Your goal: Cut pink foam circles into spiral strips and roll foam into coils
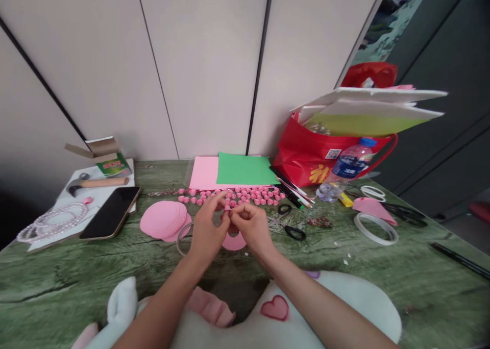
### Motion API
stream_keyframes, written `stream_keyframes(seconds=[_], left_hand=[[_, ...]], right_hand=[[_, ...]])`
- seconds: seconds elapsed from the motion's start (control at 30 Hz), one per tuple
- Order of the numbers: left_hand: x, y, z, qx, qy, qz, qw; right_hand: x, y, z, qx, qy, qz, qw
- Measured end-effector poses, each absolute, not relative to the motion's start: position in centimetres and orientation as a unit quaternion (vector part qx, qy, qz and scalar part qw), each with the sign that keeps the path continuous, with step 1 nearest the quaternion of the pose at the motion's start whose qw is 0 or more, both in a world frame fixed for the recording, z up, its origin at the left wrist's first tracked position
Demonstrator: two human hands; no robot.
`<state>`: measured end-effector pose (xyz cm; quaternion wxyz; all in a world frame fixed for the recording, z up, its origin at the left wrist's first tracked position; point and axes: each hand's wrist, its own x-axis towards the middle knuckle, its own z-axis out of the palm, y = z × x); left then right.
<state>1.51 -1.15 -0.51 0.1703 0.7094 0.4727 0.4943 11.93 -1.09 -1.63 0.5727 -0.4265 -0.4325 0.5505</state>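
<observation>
My left hand [207, 227] and my right hand [253, 230] meet over the table, fingertips pinched together on a small pink paper piece [227, 208]. Most of that piece is hidden by the fingers. Below them a pink paper disc [234, 243] lies flat, partly covered by my hands. Just beyond stand rows of small pink paper roses [254, 195]. A stack of pink paper circles [163, 220] sits to the left, beside a roll of clear tape [182, 243] half hidden by my left hand. Black-handled scissors [291, 225] rest right of my right hand.
Green and pink paper sheets [244, 169] lie at the back. At left are a phone [111, 214], a hammer [97, 183] and bead strings [57, 221]. At right stand a red bag [294, 152] and a bottle [346, 170], with a tape roll [377, 229] nearer.
</observation>
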Motion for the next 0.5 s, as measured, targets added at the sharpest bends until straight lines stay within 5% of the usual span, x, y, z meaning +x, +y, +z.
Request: stream_keyframes(seconds=[0.17,0.5], left_hand=[[1.54,-0.95,-1.0,0.686,0.472,0.506,0.224],[1.61,-1.11,-0.57,0.705,0.493,0.483,0.163]], right_hand=[[12.06,-0.89,-1.77,-0.438,-0.414,0.561,0.568],[12.02,-0.85,-1.99,-0.438,-0.428,0.554,0.564]])
